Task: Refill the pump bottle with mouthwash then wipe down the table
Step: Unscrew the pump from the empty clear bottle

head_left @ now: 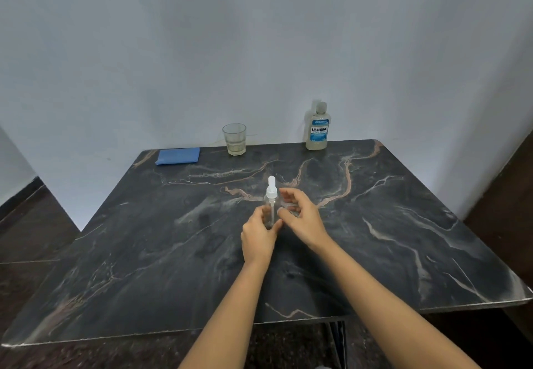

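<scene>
A small clear pump bottle (271, 204) with a white pump head stands upright in the middle of the dark marble table (144, 253). My left hand (259, 234) wraps its lower body from the left. My right hand (301, 217) is at the bottle's right side with its fingers spread and curled, just beside the neck. The mouthwash bottle (317, 127), with a blue label and little pale liquid at its bottom, stands capped at the back edge to the right. A folded blue cloth (178, 156) lies at the back left.
A clear drinking glass (234, 138) with a little pale liquid stands at the back edge between the cloth and the mouthwash. A white wall rises right behind the table. Dark floor shows on both sides.
</scene>
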A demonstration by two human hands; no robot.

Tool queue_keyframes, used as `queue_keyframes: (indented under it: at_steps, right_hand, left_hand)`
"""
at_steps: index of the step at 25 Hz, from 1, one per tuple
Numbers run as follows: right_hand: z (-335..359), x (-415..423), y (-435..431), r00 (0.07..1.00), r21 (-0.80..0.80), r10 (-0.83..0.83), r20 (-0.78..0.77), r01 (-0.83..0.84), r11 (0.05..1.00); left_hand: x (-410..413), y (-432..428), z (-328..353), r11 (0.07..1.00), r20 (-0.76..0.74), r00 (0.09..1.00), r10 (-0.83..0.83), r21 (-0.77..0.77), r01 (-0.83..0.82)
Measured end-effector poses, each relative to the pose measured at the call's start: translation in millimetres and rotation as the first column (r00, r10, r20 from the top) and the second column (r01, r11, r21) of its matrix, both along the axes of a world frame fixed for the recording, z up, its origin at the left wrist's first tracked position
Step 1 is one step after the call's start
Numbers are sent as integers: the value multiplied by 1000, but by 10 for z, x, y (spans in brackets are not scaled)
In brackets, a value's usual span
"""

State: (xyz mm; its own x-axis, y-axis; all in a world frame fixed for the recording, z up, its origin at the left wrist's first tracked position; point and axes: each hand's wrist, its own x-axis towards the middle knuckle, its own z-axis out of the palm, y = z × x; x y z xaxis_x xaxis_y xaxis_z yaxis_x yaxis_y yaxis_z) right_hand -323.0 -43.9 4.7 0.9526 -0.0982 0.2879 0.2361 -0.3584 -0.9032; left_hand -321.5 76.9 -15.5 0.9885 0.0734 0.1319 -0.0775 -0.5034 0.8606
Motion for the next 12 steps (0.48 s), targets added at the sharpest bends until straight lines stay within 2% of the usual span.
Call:
queue_keyframes:
  at_steps: [7,12]
  right_hand:
    - [278,136,157,991,5,-128,45,128,992]
    - [277,129,187,989,32,-143,43,142,989]
  left_hand:
    - [-22,-27,-34,1000,21,1000,22,17,-22]
    - [-18,-29,-47,1000,35,999,14,26,-15]
